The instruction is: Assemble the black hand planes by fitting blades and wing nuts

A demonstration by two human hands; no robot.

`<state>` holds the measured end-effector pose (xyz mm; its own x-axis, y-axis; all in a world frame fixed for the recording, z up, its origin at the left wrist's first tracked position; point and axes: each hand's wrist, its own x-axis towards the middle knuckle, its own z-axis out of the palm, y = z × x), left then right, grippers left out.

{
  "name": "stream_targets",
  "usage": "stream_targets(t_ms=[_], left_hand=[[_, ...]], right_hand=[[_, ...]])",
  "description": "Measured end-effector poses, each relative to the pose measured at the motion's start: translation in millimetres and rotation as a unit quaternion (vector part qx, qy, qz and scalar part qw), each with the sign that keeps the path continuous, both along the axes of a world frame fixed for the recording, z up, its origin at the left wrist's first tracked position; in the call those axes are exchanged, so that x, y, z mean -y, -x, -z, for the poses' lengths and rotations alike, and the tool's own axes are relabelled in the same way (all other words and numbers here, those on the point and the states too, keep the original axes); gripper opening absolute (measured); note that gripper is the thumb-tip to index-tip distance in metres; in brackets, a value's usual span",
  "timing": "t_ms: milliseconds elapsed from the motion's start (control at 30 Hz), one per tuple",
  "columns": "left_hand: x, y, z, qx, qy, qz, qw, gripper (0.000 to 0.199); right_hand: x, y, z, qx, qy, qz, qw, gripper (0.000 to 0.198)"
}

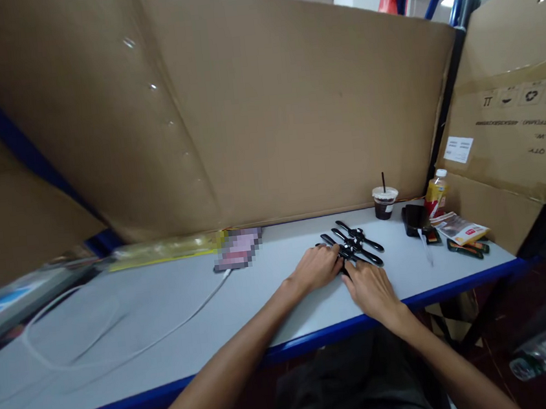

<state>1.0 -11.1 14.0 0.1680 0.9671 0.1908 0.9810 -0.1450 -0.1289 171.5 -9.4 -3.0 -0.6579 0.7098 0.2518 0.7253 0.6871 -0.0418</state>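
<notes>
Three black tools, which look like spokeshaves with a handle at each end, lie close together on the white tabletop. My left hand (316, 267) is on the nearest spokeshave (348, 256), fingers curled about its middle. From the right, my right hand (370, 287) meets it there, its fingers bent against the same tool. Both hands cover much of this spokeshave, so its blade and the exact grip are hidden. Just beyond lies a second spokeshave (367, 256), and the farthest spokeshave (369, 241) is behind that one; neither hand touches the farthest.
A lidded drink cup (384, 208) with a straw stands behind the tools. Rightward are a bottle (436, 194), a black box-like item (415, 219), a packet (461, 229) and green-black tools (466, 249). A phone (238, 248) with a white cable (187, 319) lies left. Cardboard (312, 109) walls the back.
</notes>
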Motion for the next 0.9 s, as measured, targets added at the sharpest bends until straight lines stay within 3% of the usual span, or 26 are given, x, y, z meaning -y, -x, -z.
stream_targets(t_ms=[467,900], left_hand=[[-4,1,2.3,0.049,0.02,0.002,0.999,0.018],[-8,4,2.0,0.047,0.057,-0.001,0.997,0.015]], right_hand=[[-9,2,11,0.019,-0.029,-0.054,0.998,0.031],[-6,2,7,0.011,-0.017,-0.065,0.998,0.03]])
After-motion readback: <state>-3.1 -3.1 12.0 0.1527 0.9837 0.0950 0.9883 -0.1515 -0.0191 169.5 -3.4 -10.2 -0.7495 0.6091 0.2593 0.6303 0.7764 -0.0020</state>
